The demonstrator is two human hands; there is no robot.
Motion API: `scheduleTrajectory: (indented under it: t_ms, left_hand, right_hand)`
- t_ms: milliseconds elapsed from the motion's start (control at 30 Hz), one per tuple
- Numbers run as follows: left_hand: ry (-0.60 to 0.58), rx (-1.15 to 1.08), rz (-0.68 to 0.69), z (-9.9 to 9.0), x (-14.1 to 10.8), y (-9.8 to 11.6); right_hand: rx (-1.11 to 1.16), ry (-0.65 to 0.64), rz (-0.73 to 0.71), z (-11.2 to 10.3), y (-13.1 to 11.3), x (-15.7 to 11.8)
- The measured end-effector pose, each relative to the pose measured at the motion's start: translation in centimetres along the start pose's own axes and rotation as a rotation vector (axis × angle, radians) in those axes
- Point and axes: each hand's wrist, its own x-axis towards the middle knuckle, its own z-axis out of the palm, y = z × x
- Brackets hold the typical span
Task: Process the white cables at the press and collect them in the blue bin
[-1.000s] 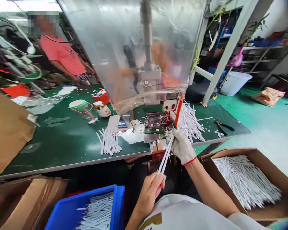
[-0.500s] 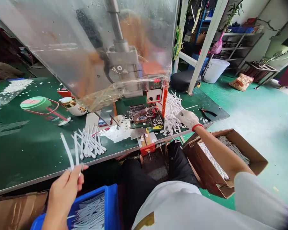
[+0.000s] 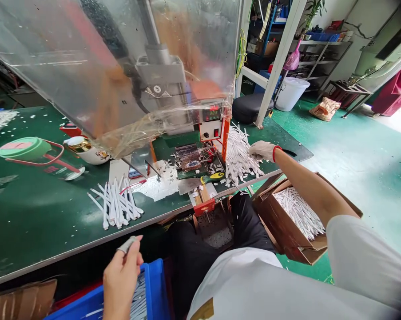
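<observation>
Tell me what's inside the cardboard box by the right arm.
The cardboard box holds a heap of white strips; they cover its bottom, so nothing beneath them shows.

A plastic crate (image 3: 155, 289) lies left and a cardboard box (image 3: 276, 226) of strips (image 3: 296, 213) right, both before the workbench (image 3: 37, 213).

A pile of white strips (image 3: 238, 158) lies just beside the gloved right hand (image 3: 262, 151); a blue crate wall (image 3: 156, 289) hems the left hand (image 3: 122, 282), and a clear plastic guard (image 3: 103, 75) overhangs the bench (image 3: 37, 209).
</observation>
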Motion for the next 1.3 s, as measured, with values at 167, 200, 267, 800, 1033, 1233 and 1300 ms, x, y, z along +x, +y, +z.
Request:
scheduleTrajectory:
  t_ms: [167, 200, 267, 800, 1033, 1233, 1300]
  left_hand:
    - [-0.467, -0.375, -0.122, 4.0, -6.1, 2.0]
    - [-0.582, -0.395, -0.120, 5.1, -7.0, 2.8]
    - [-0.754, -0.433, -0.098, 7.4, -8.4, 4.6]
    - [-1.011, -0.881, -0.099, 12.8, -8.4, 10.4]
    - [-0.920, -0.623, 0.041, 10.9, -8.7, 7.8]
    - [-0.906, -0.604, 0.002, 10.4, -8.7, 7.4]
    - [-0.892, -0.609, -0.028, 10.3, -8.8, 7.4]
  right_hand:
    - [0.435, -0.117, 0.041, -1.1, -1.3, -2.9]
    - [0.493, -0.129, 0.028, -1.0, -1.6, -3.8]
    - [0.554, -0.189, -0.008, -0.2, -2.1, -5.7]
    - [0.402, -0.481, -0.125, 12.1, -0.6, -15.0]
    - [0.293, -0.364, -0.155, 12.6, -2.2, -13.9]
    - [0.217, -0.344, -0.213, 13.0, -2.5, -13.5]
    - [0.198, -0.334, -0.206, 13.2, -2.6, -13.6]
